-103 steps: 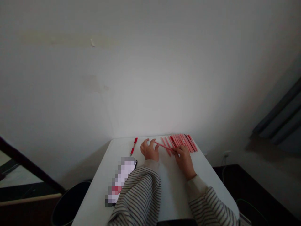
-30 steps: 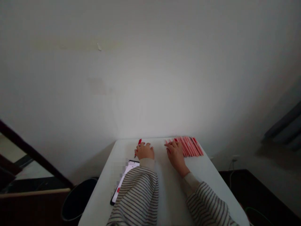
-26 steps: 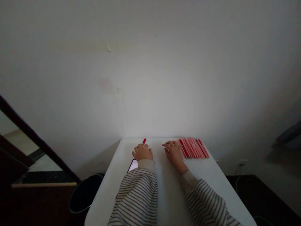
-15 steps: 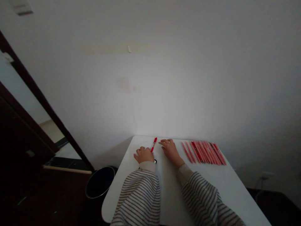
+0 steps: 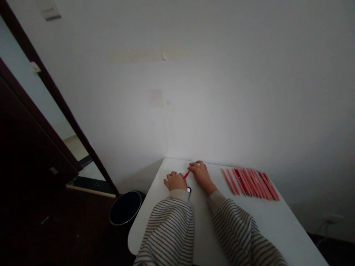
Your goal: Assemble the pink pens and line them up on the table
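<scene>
A slim red pen (image 5: 186, 174) slants between my two hands over the far left part of the table. The fingers of my left hand (image 5: 176, 182) are curled at the pen's near end and hide part of it. At its far end, the thumb and fingers of my right hand (image 5: 200, 175) close around the pen and cover that tip. Under my left wrist, the dark-rimmed corner of a flat, phone-like object (image 5: 189, 190) sticks out, mostly hidden by the cuff.
On the right of the white table (image 5: 205, 229) lies a row of several pink and red pens (image 5: 251, 183), side by side. The wall (image 5: 222, 92) meets the table's far edge. A dark bin (image 5: 125, 207) stands on the floor left of the table, near a door frame.
My right hand has moved left onto the pen's far end, which was uncovered before. The pen now leans more to the right. The whole view has shifted slightly.
</scene>
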{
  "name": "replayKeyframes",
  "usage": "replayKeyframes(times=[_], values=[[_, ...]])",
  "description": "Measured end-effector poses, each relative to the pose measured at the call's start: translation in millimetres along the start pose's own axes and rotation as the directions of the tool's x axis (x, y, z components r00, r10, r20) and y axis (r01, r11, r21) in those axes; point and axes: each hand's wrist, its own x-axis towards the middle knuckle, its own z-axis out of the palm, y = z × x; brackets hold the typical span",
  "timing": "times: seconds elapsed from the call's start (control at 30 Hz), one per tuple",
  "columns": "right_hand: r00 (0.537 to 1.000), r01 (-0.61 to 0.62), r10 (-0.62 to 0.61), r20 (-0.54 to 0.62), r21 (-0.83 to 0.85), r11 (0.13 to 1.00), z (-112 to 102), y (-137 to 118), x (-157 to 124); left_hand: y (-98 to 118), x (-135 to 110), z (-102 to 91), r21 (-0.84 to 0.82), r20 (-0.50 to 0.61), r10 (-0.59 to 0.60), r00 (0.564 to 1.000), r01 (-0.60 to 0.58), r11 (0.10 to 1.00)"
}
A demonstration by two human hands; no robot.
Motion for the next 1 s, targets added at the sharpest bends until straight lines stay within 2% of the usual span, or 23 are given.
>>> replayKeyframes(times=[0.2, 0.4, 0.57, 0.67, 0.8, 1.0], values=[[1.000, -0.015, 0.015, -0.008, -0.002, 1.000, -5.7, 5.7, -2.7, 1.5, -0.9, -2.2, -0.029, -0.016, 0.018, 1.000, -0.018, 0.999], [0.996, -0.065, 0.065, -0.060, -0.003, 0.998, -27.8, 15.4, -14.7, 19.0, -3.9, -4.2, -0.080, -0.034, 0.081, 0.996, -0.083, 0.993], [0.986, -0.106, 0.099, -0.136, -0.044, 0.993, -55.9, 30.5, -37.8, 42.8, -12.1, 3.1, -0.150, -0.072, 0.188, 0.980, -0.197, 0.969], [0.980, -0.141, 0.127, -0.155, -0.083, 0.987, -68.5, 42.0, -53.4, 56.0, -16.0, 8.7, -0.185, -0.044, 0.235, 0.971, -0.239, 0.953], [0.974, -0.188, 0.165, -0.158, -0.143, 0.972, -77.6, 56.0, -73.3, 67.8, -22.2, 15.7, -0.223, -0.025, 0.298, 0.954, -0.295, 0.929], [0.973, -0.192, 0.167, -0.160, -0.152, 0.970, -85.8, 64.8, -102.1, 71.9, -39.0, 27.8, -0.264, -0.099, 0.373, 0.923, -0.386, 0.884]])
